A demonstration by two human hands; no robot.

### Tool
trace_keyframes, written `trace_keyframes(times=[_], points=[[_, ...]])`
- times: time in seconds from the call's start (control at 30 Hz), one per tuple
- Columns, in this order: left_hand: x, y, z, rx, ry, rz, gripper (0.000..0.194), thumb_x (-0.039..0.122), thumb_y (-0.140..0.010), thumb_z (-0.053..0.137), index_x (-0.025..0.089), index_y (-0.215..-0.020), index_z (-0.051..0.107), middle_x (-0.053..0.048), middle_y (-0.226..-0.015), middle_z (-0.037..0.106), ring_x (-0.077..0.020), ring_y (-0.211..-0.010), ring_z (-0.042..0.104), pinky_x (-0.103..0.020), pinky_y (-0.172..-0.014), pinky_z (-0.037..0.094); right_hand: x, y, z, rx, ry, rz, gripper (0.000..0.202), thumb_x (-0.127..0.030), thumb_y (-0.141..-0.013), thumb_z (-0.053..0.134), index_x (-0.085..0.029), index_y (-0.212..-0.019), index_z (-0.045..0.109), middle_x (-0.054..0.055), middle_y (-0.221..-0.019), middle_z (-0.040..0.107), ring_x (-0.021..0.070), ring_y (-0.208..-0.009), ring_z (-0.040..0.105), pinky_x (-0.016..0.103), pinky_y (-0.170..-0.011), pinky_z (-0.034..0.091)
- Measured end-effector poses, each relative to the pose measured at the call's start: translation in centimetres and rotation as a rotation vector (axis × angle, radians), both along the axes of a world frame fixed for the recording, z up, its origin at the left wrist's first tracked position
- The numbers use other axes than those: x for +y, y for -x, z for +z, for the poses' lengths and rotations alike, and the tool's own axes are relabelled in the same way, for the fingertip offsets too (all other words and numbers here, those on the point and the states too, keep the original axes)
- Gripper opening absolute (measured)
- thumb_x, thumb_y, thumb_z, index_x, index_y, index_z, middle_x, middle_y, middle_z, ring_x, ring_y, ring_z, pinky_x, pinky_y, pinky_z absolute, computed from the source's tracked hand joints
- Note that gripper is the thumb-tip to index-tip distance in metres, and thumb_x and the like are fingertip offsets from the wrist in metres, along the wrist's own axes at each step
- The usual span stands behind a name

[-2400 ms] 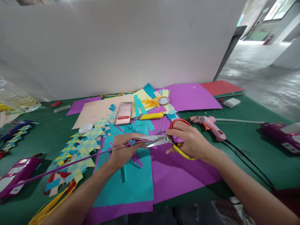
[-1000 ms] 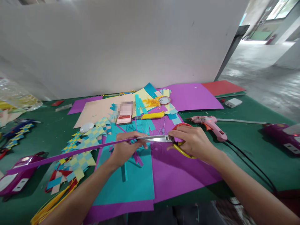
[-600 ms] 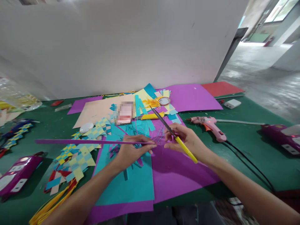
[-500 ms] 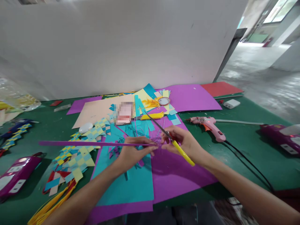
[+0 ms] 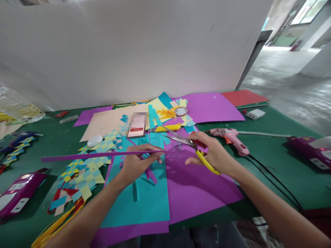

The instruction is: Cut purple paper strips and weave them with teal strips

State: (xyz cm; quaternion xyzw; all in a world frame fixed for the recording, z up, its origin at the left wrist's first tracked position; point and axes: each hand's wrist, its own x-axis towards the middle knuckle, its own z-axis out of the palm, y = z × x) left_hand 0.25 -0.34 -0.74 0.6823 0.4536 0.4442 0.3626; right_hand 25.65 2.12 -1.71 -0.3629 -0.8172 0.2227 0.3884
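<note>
A long purple paper strip (image 5: 85,156) stretches leftward from my left hand (image 5: 138,162), which is closed on it near its right end. My right hand (image 5: 210,150) grips yellow-handled scissors (image 5: 204,162); their blades are parted and point left, just right of the strip's end and apart from it. Beneath my left hand lies a teal paper sheet (image 5: 152,203) with purple and teal strips on it. A purple sheet (image 5: 196,199) is under my right hand, with thin paper slivers (image 5: 174,151) scattered near the blades.
Behind my hands are a phone (image 5: 137,125), a yellow cutter (image 5: 168,128) and a round mirror (image 5: 181,111). A pink glue gun (image 5: 230,137) with a black cable lies right. Checkered woven paper pieces (image 5: 90,175) and a purple power strip (image 5: 22,189) are left.
My right hand has moved right, away from the left, and the scissors now point left with parted blades. My left hand has shifted slightly left and up with the strip.
</note>
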Motion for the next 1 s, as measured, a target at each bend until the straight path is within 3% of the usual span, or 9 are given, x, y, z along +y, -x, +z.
trace_keyframes(times=[0.2,0.37,0.53,1.0], points=[[0.6,0.8,0.4,0.003,-0.16,0.164,0.008,0.02,-0.083,0.067,0.017,-0.084,0.074,0.001,-0.061,0.068,-0.0116,-0.055,0.064,-0.021,-0.056,0.054,1.0,-2.0,0.5,-0.274,0.031,-0.013,0.045,-0.052,-0.07,0.075,-0.017,-0.097,0.063,0.004,-0.082,0.065,0.0177,-0.072,0.057,0.029,-0.067,0.046],[0.7,1.1,0.2,-0.003,-0.17,0.097,0.008,0.018,-0.082,0.067,0.017,-0.086,0.074,0.001,-0.063,0.069,-0.0123,-0.055,0.065,-0.022,-0.055,0.054,1.0,-1.7,-0.4,-0.303,-0.005,0.012,0.054,-0.054,-0.064,0.079,-0.017,-0.102,0.064,0.007,-0.088,0.066,0.0207,-0.079,0.059,0.031,-0.069,0.048],[0.5,0.5,0.0,0.025,-0.117,0.039,0.007,0.021,-0.081,0.069,0.019,-0.083,0.075,0.0,-0.063,0.071,-0.0128,-0.055,0.066,-0.022,-0.054,0.054,0.9,-1.0,-1.1,-0.294,-0.105,0.037,0.052,-0.053,-0.066,0.077,-0.016,-0.101,0.065,0.01,-0.092,0.065,0.0228,-0.084,0.06,0.034,-0.074,0.049],[0.0,-0.4,-0.8,0.036,-0.1,-0.045,0.011,0.022,-0.079,0.068,0.019,-0.072,0.076,-0.006,-0.068,0.073,-0.0184,-0.06,0.068,-0.029,-0.058,0.057,0.1,0.7,-1.2,-0.252,-0.182,0.092,0.048,-0.055,-0.073,0.072,-0.015,-0.098,0.064,0.006,-0.081,0.061,0.0199,-0.079,0.053,0.033,-0.074,0.045]])
